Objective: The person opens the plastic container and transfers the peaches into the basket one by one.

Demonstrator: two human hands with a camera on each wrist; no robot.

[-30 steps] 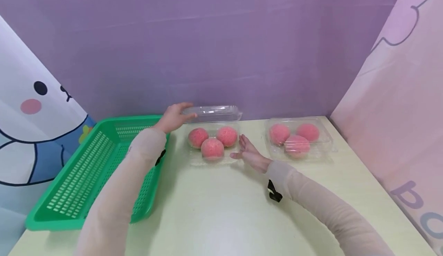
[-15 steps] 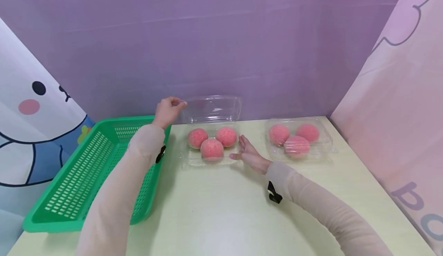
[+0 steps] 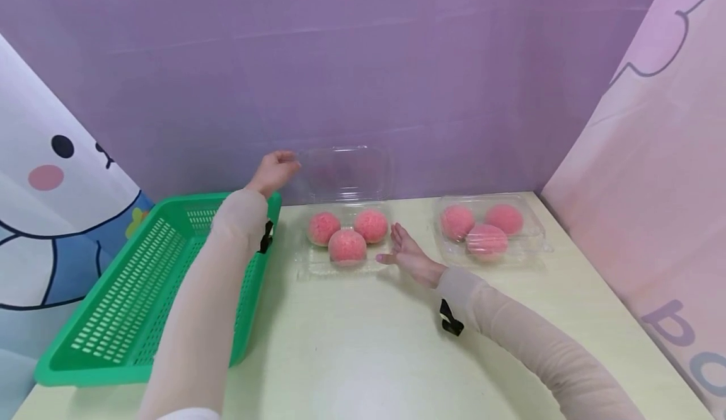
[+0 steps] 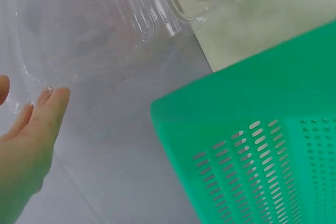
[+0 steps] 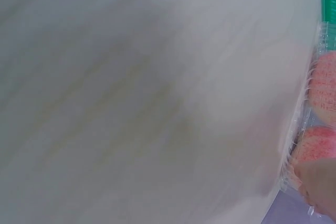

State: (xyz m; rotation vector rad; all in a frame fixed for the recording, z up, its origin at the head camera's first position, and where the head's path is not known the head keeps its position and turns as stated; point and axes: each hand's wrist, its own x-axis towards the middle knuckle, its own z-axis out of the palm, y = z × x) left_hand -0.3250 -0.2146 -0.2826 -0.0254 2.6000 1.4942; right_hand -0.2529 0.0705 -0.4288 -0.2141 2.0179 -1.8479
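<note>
A clear plastic clamshell box (image 3: 317, 270) holds three round, pink, peach-like fruits (image 3: 347, 247). Its hinged lid (image 3: 346, 174) stands raised, close to upright, behind them. At the lid's upper left corner is my left hand (image 3: 273, 173); in the left wrist view its fingers (image 4: 51, 113) look extended, right at the lid's edge. My right hand (image 3: 413, 258) rests at the box's right side with fingers straight and thumb spread toward the front. In the right wrist view only part of that hand (image 5: 321, 182) shows, beside the fruits.
A green perforated basket (image 3: 142, 376) stands on the left, under my left forearm. Over on the right sits a second clear box (image 3: 530, 243) with three similar pink fruits (image 3: 486, 241). A purple backdrop (image 3: 363, 60) rises behind the pale table (image 3: 340, 357).
The lid has swung upward and back, from low behind the fruits to nearly upright. My left hand has moved up and left with it. The right hand stays in place.
</note>
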